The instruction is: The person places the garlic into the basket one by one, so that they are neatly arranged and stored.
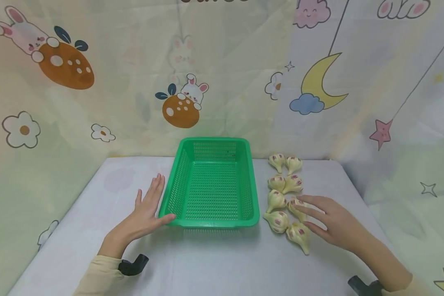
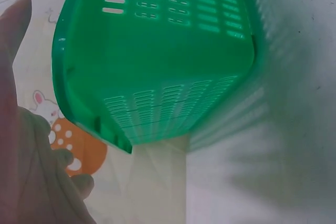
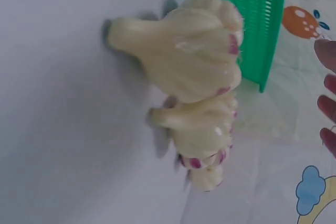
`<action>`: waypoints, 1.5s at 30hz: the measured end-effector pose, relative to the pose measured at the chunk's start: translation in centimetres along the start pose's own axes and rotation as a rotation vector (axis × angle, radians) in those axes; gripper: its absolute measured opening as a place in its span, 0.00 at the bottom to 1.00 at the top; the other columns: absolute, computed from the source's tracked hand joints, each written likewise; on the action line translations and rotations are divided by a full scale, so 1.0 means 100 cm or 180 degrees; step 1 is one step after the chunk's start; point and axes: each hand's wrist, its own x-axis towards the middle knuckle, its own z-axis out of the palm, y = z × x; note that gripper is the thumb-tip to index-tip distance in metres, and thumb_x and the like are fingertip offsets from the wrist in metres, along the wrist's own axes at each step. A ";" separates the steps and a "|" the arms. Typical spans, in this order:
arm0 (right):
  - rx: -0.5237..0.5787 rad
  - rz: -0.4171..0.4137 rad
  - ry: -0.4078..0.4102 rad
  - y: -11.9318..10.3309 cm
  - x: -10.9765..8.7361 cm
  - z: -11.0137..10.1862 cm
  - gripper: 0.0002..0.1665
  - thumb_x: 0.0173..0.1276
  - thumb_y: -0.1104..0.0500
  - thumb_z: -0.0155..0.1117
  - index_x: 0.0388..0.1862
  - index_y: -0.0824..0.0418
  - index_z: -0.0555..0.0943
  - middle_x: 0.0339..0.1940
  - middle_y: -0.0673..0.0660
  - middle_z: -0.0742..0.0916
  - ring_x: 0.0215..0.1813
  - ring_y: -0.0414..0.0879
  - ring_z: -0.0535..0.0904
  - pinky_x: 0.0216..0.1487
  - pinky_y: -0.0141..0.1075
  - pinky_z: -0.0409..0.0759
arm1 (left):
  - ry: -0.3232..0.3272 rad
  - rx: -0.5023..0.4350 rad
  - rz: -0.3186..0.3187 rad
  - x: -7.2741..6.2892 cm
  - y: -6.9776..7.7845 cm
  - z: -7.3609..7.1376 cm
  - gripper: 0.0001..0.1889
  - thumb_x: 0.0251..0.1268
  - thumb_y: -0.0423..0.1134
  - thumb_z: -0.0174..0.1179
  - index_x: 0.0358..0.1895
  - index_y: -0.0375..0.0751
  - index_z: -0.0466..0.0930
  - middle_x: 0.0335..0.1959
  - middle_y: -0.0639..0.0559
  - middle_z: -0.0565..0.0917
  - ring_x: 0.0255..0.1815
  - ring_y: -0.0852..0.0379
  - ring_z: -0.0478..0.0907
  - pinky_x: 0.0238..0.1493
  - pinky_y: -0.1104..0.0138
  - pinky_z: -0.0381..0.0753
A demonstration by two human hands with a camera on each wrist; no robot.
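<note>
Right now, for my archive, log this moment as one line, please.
left hand: beside green basket | right hand: fingers spread over garlic bulbs | bulbs: on table, right of basket | held: nothing

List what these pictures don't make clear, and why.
Head view: one garlic bulb, partly covered by the right hand.
Head view: lettering, cut off by the top edge.
Right wrist view: palm, beyond the right edge.
Left wrist view: the green basket's inside, blocked by its wall.

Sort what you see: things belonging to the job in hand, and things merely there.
Apparently in the job:
green basket, beside the left hand
eight garlic bulbs, near the right hand

Merely there:
white tabletop
printed backdrop
black wrist pieces
</note>
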 end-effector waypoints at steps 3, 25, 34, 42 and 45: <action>0.0095 -0.0292 -0.0186 0.000 -0.006 0.002 0.25 0.76 0.44 0.42 0.61 0.52 0.78 0.60 0.53 0.80 0.56 0.49 0.76 0.73 0.25 0.49 | -0.0047 -0.0012 0.0007 0.000 -0.001 0.001 0.58 0.54 0.62 0.61 0.77 0.47 0.29 0.79 0.48 0.33 0.78 0.41 0.33 0.66 0.34 0.29; 0.0075 -0.0552 -0.0767 -0.008 -0.047 0.037 0.34 0.77 0.50 0.19 0.59 0.42 0.78 0.62 0.49 0.78 0.58 0.44 0.76 0.71 0.29 0.52 | -0.0205 -0.0217 -0.0002 0.003 -0.014 0.014 0.60 0.50 0.57 0.66 0.77 0.47 0.30 0.78 0.44 0.33 0.76 0.36 0.44 0.68 0.35 0.34; -0.0072 -0.0463 -0.0759 -0.009 -0.048 0.042 0.32 0.80 0.50 0.20 0.62 0.43 0.76 0.64 0.48 0.78 0.60 0.42 0.74 0.73 0.25 0.42 | -0.0271 -0.0403 0.0007 0.004 -0.014 0.015 0.61 0.48 0.60 0.66 0.77 0.44 0.32 0.78 0.39 0.36 0.77 0.36 0.42 0.68 0.35 0.38; -0.0211 -0.0413 -0.0730 -0.006 -0.051 0.046 0.33 0.80 0.53 0.19 0.63 0.46 0.75 0.65 0.51 0.76 0.59 0.43 0.73 0.74 0.28 0.42 | -0.0352 -0.0616 0.0050 0.008 -0.019 0.018 0.63 0.48 0.63 0.65 0.76 0.46 0.28 0.78 0.40 0.36 0.77 0.37 0.40 0.68 0.34 0.39; -0.0232 -0.0428 -0.0682 -0.005 -0.051 0.048 0.32 0.81 0.54 0.19 0.63 0.48 0.75 0.65 0.52 0.76 0.59 0.43 0.73 0.74 0.26 0.37 | -0.0379 -0.0712 0.0059 0.009 -0.021 0.019 0.64 0.48 0.63 0.65 0.76 0.46 0.25 0.78 0.41 0.35 0.77 0.38 0.39 0.67 0.34 0.39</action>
